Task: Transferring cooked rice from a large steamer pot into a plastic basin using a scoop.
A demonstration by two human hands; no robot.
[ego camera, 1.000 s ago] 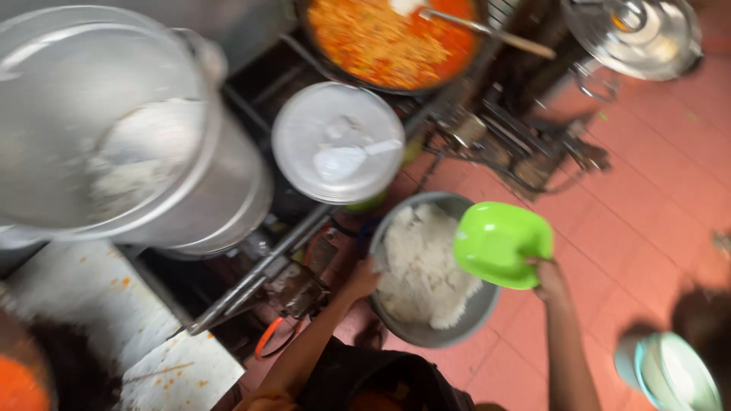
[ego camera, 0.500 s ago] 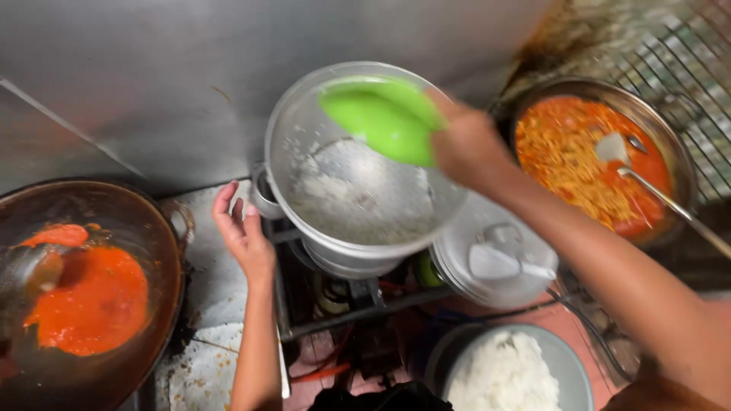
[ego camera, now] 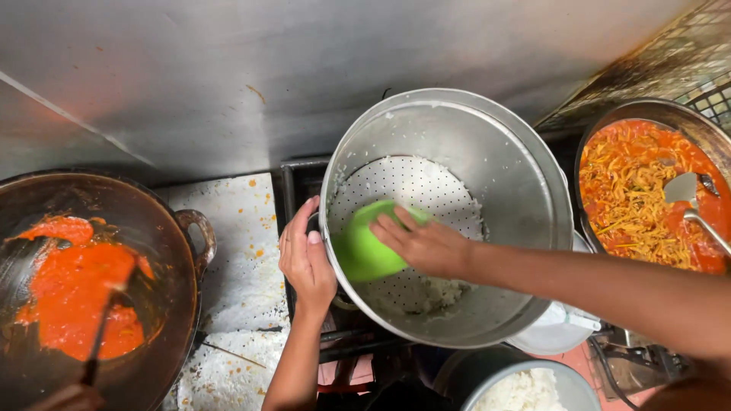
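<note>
1. Grip first: my right hand (ego camera: 426, 245) is closed over the rim of a green plastic bowl (ego camera: 367, 245), fingers on top, palm toward the back. It is being used as a scoop, so the bowl is tilted with its open side facing the rice.
2. Bowl sits deep inside the big steel steamer pot (ego camera: 525, 190), resting against the perforated insert (ego camera: 415, 186). I reach in from the right so my forearm clears the tall wall.
3. My left hand (ego camera: 306, 262) wraps the pot's near-left rim, fingers hooked over the edge, thumb outside. Reads as bracing: it holds the pot steady and leaning toward me while the other hand scrapes.
4. White rice (ego camera: 445, 289) clings low on the insert and along its right edge; the rest of the holes are bare.
5. Below the pot, a grey bowl of rice (ego camera: 521, 392) sits at the bottom edge, close under the pot's lip. A white lid (ego camera: 552, 331) lies just beside it.
6. Right: wok of orange noodles (ego camera: 636, 194) with a metal spatula (ego camera: 685, 194) left in it.
7. Left: dark wok of red sauce (ego camera: 76, 289), with a stirring tool's handle (ego camera: 99, 339) across it, well apart from both hands.
8. Rice-spattered counter (ego camera: 236, 266) lies between that wok and the pot.
</note>
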